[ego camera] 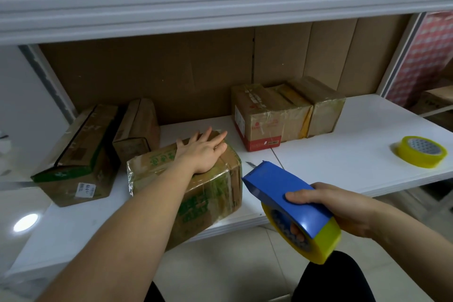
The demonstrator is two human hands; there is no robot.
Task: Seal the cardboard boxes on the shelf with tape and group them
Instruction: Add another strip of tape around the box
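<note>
fingers of the left hand (204, 153) lie flat and spread on the box (193, 186) at the shelf (343, 167) edge. right hand (343, 208) grips the tape holder (289, 206) beside them — a hard pull might tip the box off.

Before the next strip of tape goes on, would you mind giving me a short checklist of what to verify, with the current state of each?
1. Box held steady: left hand lies flat on top of the front box. Ok.
2. Dispenser in hand: right hand grips the blue tape dispenser. Ok.
3. Tape loaded: yellow roll sits in the dispenser. Ok.
4. Cutter at the box: the blade end is apart from the box, to its right. Not ok.
5. Box fully on the shelf: its near corner overhangs the front edge. Not ok.
6. Loose tape end ready: cannot tell.
</note>
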